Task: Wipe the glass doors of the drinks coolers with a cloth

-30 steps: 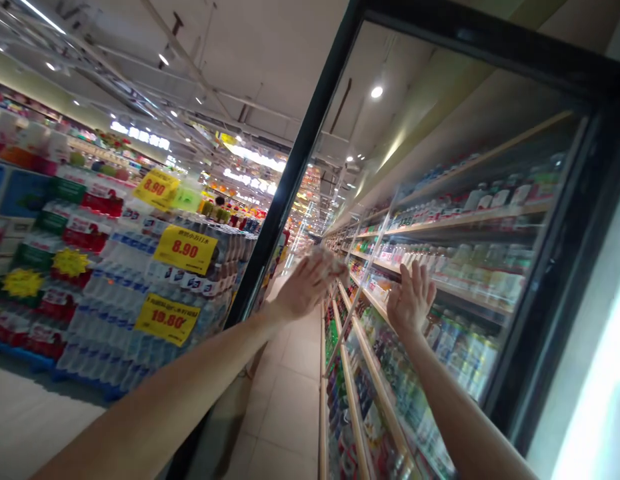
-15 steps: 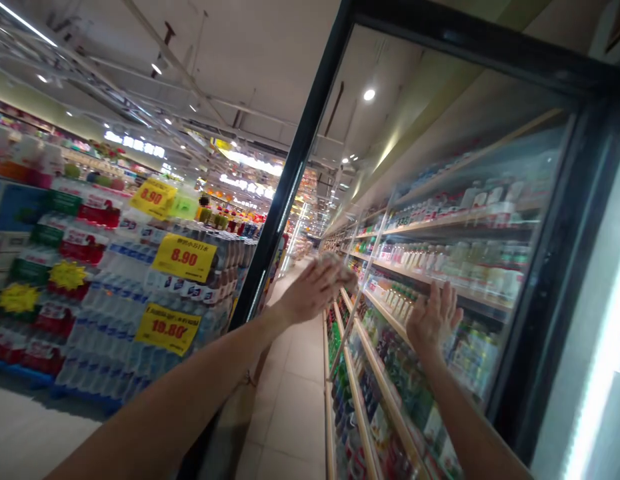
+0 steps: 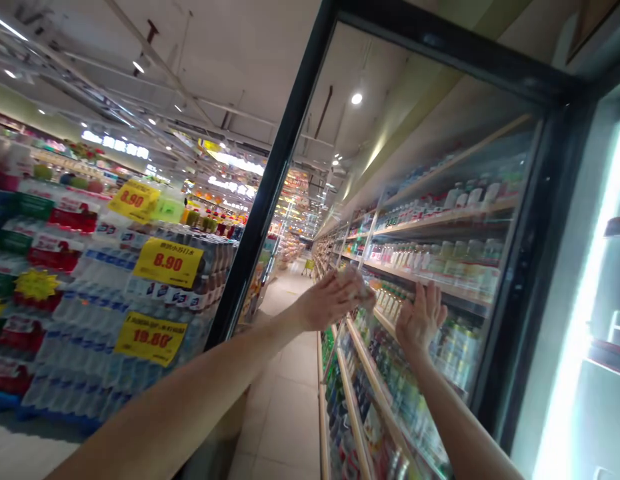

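Observation:
My left hand (image 3: 327,300) presses a crumpled, whitish cloth (image 3: 361,288) against the glass pane (image 3: 415,113) of a dark-framed door (image 3: 285,167), its fingers over the cloth. To its right, my right hand (image 3: 421,319) rests on or close to the same pane, fingers stretched out and holding nothing. The door stands swung out, with its frame leaning in view. Shelves of bottles (image 3: 425,257) show in the glass behind both hands; whether seen through it or mirrored, I cannot tell.
On the left rise stacks of packed water bottles (image 3: 65,333) with yellow price signs (image 3: 169,262). A tiled aisle (image 3: 285,400) runs ahead. At the right edge is a brightly lit cabinet interior (image 3: 560,413) with a light strip.
My left hand has slid right across the glass with the cloth, closer to my right hand. The view has turned slightly right, showing more of the lit cabinet. My right hand remains spread.

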Action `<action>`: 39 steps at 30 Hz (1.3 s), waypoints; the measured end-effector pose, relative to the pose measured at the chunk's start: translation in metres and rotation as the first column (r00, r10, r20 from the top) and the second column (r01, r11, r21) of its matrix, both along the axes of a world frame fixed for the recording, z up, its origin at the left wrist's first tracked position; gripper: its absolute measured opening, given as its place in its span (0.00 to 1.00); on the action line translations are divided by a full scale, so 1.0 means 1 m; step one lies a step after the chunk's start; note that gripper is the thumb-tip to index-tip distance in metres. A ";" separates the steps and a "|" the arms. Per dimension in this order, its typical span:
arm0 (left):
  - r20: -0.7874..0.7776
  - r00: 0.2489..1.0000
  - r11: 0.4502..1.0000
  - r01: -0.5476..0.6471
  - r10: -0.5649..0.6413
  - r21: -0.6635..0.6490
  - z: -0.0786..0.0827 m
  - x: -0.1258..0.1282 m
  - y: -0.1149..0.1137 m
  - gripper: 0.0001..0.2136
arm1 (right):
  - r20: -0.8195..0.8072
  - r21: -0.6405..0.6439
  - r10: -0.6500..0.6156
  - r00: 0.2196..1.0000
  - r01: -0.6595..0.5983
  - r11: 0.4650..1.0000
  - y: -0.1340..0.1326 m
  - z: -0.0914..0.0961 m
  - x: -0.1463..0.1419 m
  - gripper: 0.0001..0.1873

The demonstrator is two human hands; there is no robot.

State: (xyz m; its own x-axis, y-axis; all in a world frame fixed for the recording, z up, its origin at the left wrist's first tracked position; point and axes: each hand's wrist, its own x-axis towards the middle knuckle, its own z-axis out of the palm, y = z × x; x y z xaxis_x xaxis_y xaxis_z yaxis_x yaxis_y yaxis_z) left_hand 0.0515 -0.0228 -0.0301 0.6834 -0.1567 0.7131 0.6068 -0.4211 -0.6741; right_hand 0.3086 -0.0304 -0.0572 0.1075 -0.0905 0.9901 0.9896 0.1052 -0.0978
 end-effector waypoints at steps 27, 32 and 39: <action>-0.022 0.998 0.997 -0.056 0.057 0.051 -0.005 -0.024 0.002 0.19 | 0.026 0.046 -0.025 0.999 0.024 0.999 0.005 -0.001 -0.002 0.26; 0.499 0.858 0.993 -0.115 0.120 -0.040 0.027 -0.045 0.005 0.19 | 0.010 0.032 -0.009 1.000 0.009 0.999 0.005 -0.002 -0.003 0.27; -0.092 0.994 0.998 -0.062 0.059 -0.020 -0.010 -0.036 0.001 0.19 | 0.000 0.027 0.017 1.000 -0.017 1.000 0.003 -0.002 -0.002 0.27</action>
State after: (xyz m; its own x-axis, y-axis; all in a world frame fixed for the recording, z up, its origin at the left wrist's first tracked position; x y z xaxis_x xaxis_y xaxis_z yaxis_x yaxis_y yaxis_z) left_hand 0.0155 -0.0218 -0.0403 0.7536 -0.0976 0.6501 0.5679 -0.4013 -0.7186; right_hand 0.3071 -0.0275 -0.0588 0.1096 -0.1150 0.9873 0.9877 0.1242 -0.0952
